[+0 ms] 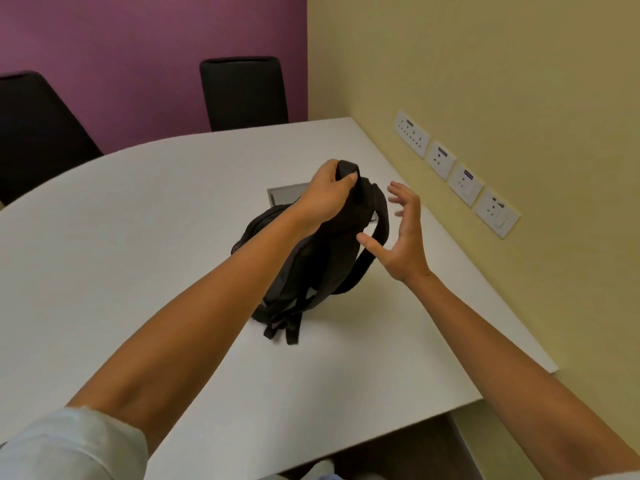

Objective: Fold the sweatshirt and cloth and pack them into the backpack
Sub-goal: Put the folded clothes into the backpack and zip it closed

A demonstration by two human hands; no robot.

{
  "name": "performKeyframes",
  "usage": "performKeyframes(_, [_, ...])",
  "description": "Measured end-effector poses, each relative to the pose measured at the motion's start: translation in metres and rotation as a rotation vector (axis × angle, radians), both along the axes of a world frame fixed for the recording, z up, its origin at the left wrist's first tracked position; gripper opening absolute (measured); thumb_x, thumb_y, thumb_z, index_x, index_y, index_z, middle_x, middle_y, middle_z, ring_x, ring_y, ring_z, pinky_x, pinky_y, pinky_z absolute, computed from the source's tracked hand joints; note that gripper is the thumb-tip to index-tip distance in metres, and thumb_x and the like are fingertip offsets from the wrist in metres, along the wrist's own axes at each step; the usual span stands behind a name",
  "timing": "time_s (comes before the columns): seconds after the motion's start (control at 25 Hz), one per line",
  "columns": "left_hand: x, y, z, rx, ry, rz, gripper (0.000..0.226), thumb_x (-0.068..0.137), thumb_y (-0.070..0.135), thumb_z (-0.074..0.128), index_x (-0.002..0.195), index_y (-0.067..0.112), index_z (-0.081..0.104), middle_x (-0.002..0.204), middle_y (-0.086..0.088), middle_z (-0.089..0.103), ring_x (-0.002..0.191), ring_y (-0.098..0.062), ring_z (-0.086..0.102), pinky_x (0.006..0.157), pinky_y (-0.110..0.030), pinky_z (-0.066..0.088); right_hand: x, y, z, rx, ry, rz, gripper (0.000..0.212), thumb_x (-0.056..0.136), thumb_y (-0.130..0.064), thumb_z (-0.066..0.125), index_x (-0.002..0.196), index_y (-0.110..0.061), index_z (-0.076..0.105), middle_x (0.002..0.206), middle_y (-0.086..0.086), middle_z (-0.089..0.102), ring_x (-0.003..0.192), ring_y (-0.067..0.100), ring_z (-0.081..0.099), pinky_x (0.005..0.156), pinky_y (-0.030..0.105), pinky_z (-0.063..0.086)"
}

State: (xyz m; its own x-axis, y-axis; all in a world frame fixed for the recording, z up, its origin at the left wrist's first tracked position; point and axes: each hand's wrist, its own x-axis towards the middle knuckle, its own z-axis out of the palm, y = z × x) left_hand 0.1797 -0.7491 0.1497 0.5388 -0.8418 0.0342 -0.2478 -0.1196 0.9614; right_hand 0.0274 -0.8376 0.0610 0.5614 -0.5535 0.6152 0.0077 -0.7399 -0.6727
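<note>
A black backpack (pixel 322 268) stands upright near the middle of the white table (pixel 138 254), its shoulder straps facing me and trailing onto the tabletop. My left hand (pixel 327 192) is closed around the top handle of the backpack. Just to the right of the bag, my right hand (pixel 401 233) hovers with fingers spread, holding nothing and close to the right shoulder strap. No sweatshirt or cloth shows in this view.
A grey cable hatch (pixel 284 194) is set into the table behind the bag. Two black chairs (pixel 244 93) stand at the far edge before a purple wall. Wall sockets (pixel 457 174) line the yellow wall on the right.
</note>
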Motion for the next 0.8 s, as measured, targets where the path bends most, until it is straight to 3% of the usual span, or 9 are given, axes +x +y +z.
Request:
performKeyframes(0.08, [0.01,-0.014,0.011,-0.044,0.058,-0.017,0.023,0.103,0.026,0.051,0.112,0.006,0.058,0.098,-0.007,0.062,0.092,-0.019,0.061,0.081,-0.032,0.05,-0.003,0.009,-0.005,-0.073,-0.043,-0.118,0.086,0.071,-0.04,0.085,0.134,-0.003,0.04,0.131,0.006,0.041,0.106,0.015,0.046,0.09,0.024,0.043])
performKeyframes(0.2, [0.017,-0.036,0.031,-0.116,0.14,-0.061,0.019,0.104,0.022,0.049,0.095,0.006,0.053,0.085,-0.012,0.048,0.079,-0.024,0.048,0.076,-0.035,0.039,-0.008,0.025,-0.019,-0.079,-0.082,-0.204,0.078,0.068,-0.032,0.089,0.124,0.001,0.046,0.112,0.006,0.045,0.091,0.017,0.045,0.079,0.033,0.046])
performKeyframes(0.28, [0.013,-0.05,0.041,-0.136,0.19,-0.083,0.014,0.104,0.019,0.048,0.096,0.008,0.051,0.086,-0.013,0.042,0.08,-0.025,0.041,0.075,-0.036,0.035,-0.008,0.036,-0.026,-0.078,-0.066,-0.18,0.075,0.067,-0.032,0.09,0.122,-0.001,0.049,0.111,0.003,0.047,0.092,0.015,0.047,0.078,0.037,0.049])
performKeyframes(0.36, [0.004,-0.064,0.043,-0.161,0.28,-0.105,0.012,0.104,0.016,0.05,0.1,0.005,0.049,0.083,-0.013,0.047,0.078,-0.025,0.047,0.073,-0.036,0.041,-0.005,0.045,-0.031,-0.034,-0.012,-0.162,0.08,0.066,-0.04,0.089,0.126,-0.005,0.049,0.119,-0.001,0.046,0.104,0.013,0.049,0.086,0.037,0.051])
performKeyframes(0.4, [-0.004,-0.074,0.042,-0.17,0.335,-0.107,0.014,0.103,0.015,0.052,0.103,0.001,0.049,0.085,-0.012,0.052,0.082,-0.024,0.054,0.074,-0.036,0.046,-0.004,0.045,-0.033,0.008,0.008,-0.191,0.086,0.066,-0.046,0.088,0.13,-0.007,0.047,0.125,-0.001,0.045,0.112,0.014,0.049,0.092,0.037,0.051])
performKeyframes(0.48, [-0.021,-0.094,0.041,-0.174,0.425,-0.088,0.035,0.101,0.016,0.056,0.121,-0.011,0.046,0.104,-0.013,0.059,0.105,-0.024,0.062,0.092,-0.043,0.055,-0.005,0.034,-0.035,0.103,0.026,-0.305,0.1,0.063,-0.059,0.085,0.138,-0.01,0.041,0.136,0.001,0.04,0.125,0.017,0.045,0.102,0.038,0.049])
performKeyframes(0.56, [-0.038,-0.114,0.042,-0.187,0.468,-0.079,0.054,0.099,0.018,0.058,0.138,-0.012,0.037,0.123,-0.017,0.059,0.122,-0.025,0.059,0.106,-0.051,0.048,-0.014,0.014,-0.037,0.227,0.035,-0.372,0.115,0.057,-0.067,0.084,0.144,-0.014,0.032,0.143,0.0,0.037,0.132,0.015,0.042,0.108,0.036,0.046])
performKeyframes(0.68, [-0.062,-0.146,0.042,-0.201,0.518,-0.086,0.049,0.098,0.016,0.059,0.135,-0.01,0.039,0.132,-0.019,0.055,0.128,-0.025,0.054,0.113,-0.05,0.041,-0.038,-0.017,-0.038,0.437,0.037,-0.337,0.123,0.052,-0.068,0.086,0.149,-0.023,0.025,0.148,-0.009,0.037,0.132,0.001,0.038,0.111,0.024,0.04])
performKeyframes(0.8, [-0.092,-0.181,0.045,-0.221,0.559,-0.123,0.047,0.094,0.013,0.062,0.131,-0.009,0.042,0.127,-0.013,0.057,0.134,-0.027,0.048,0.117,-0.048,0.035,-0.069,-0.053,-0.041,0.441,0.017,-0.343,0.116,0.056,-0.067,0.084,0.149,-0.023,0.031,0.145,-0.011,0.042,0.132,0.001,0.04,0.111,0.02,0.038])
